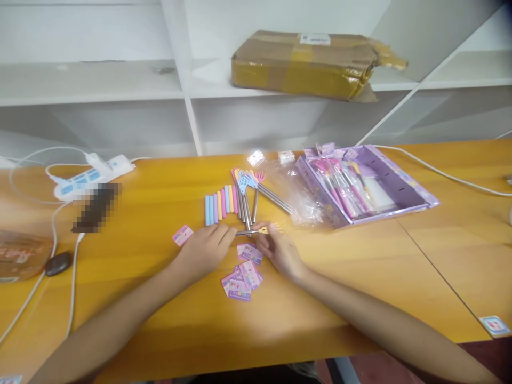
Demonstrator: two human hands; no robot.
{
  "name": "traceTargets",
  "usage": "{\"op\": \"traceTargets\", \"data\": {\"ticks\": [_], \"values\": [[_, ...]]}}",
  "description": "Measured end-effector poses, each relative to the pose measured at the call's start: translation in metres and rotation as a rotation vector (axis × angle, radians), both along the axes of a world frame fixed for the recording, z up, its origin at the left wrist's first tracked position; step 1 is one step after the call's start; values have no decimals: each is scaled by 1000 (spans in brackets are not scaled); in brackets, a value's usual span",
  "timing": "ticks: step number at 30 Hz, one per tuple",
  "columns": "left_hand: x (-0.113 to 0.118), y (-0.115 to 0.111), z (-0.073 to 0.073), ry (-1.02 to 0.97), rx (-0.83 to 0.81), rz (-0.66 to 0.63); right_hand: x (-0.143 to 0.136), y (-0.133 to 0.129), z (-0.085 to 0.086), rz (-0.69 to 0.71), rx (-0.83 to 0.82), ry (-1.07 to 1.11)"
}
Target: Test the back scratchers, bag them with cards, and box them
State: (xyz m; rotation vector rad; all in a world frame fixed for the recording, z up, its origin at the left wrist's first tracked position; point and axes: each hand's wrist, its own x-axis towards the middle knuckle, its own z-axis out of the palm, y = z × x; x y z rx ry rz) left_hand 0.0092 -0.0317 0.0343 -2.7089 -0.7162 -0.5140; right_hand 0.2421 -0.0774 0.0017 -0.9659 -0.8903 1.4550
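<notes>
A back scratcher with a yellow claw head (264, 230) and metal rod is held level between both hands. My left hand (206, 246) is closed round its rod end, hiding whatever handle is there. Fingers of my right hand (280, 250) pinch the yellow head. Just beyond lie several metal-rod back scratchers (246, 200) with blue, pink and yellow heads. Beside them is a row of pastel handle sleeves (221, 202). Small pink and purple cards (242, 280) lie in a loose pile nearer me, and a single card (182, 235) sits left of my left hand.
A purple display box (404, 173) at the right holds bagged back scratchers, with clear plastic bags (306, 205) against its left side. A power strip (96, 176) and white cables occupy the table's left. A taped cardboard box (296, 64) rests on the shelf behind.
</notes>
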Motion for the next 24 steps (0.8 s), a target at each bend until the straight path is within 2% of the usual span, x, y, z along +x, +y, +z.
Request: {"op": "traceTargets", "data": {"ticks": [3,5,7,9,10,12,14,17,21,24], "values": [[12,-10,12,69,-18,75,-9,-9,2,0,-48,66],[14,-16,20,34,-21,96,-15,-13,3,-19,-85,131],[9,-25,27,-124,0,64,-16,-16,6,-68,-115,201],[-2,-37,29,-359,-14,-48,-13,-17,9,-131,-135,267],[-7,-44,28,-464,-81,-138,-10,-17,10,-162,-144,296],[-17,-57,19,-521,-404,-234,-4,-19,13,-206,-154,340],[-22,-64,5,-559,-778,-171,-2,-22,15,-212,-141,358],[-25,-62,-20,-784,-1229,17,-6,-32,16,-136,-97,347],[-27,-51,-42,-1054,-1505,51,-14,-44,13,-19,-72,328],[-28,-49,-44,-1189,-1575,114,-18,-47,10,61,-50,285]]}}
